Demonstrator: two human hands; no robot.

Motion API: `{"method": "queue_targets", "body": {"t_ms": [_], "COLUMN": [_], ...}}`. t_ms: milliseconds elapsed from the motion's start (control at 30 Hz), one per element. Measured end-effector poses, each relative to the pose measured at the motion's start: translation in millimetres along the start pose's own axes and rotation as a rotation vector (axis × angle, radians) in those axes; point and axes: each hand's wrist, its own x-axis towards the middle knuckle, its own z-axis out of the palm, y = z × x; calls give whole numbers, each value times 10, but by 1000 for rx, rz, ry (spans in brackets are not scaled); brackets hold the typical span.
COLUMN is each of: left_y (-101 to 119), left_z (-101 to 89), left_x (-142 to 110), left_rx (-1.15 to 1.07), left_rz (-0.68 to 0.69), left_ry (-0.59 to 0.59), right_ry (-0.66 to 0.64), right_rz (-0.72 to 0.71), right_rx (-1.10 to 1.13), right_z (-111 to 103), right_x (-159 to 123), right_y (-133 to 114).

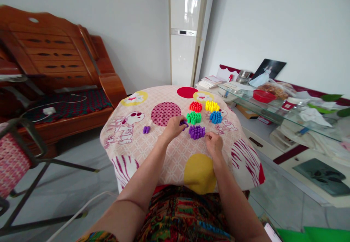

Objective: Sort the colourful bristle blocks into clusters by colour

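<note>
A cluster of small purple pegs [197, 132] stands on the tablecloth in front of me. Just left of it, my left hand [176, 126] pinches a few purple pegs [184, 124] between thumb and fingers. My right hand [214, 142] is at the cluster's right edge, its fingers curled together; whatever they may hold is too small to make out. Farther left, a small group of purple pegs [146, 129] lies apart. Behind the purple cluster stand green pegs [194, 117], blue pegs [216, 117], red pegs [195, 106] and yellow pegs [212, 106], each colour grouped separately.
The round table carries a patterned cloth [175, 154]. At right, a glass-topped stand [290, 114] holds a red bowl [264, 95], a paper cup [290, 104] and papers. A wooden bench [54, 63] and a folding chair [16, 158] are at left.
</note>
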Motion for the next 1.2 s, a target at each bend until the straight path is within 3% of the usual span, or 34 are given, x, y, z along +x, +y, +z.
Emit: {"method": "queue_targets", "body": {"t_ms": [200,400,533,800,967,1100,1200], "left_y": [154,197,177,158,138,5,-208], "left_z": [191,484,592,610,468,150,-139], "left_x": [336,634,685,657,587,452,289], "left_rx": [-30,133,223,179,51,-83,-16], "left_rz": [171,346,378,370,285,157,12], "left_ry": [23,-210,-294,-434,-290,-109,45], "right_ry": [-13,-11,1,-6,-3,9,15], "right_rz": [3,14,3,5,10,-3,9], "right_rx": [-6,-13,4,2,9,9,2], "right_z": [-21,-19,-8,-21,-15,-11,-6], "right_x": [2,0,-8,-2,-5,-6,-2], "right_y": [-15,-24,-12,-15,-13,-7,-3]}}
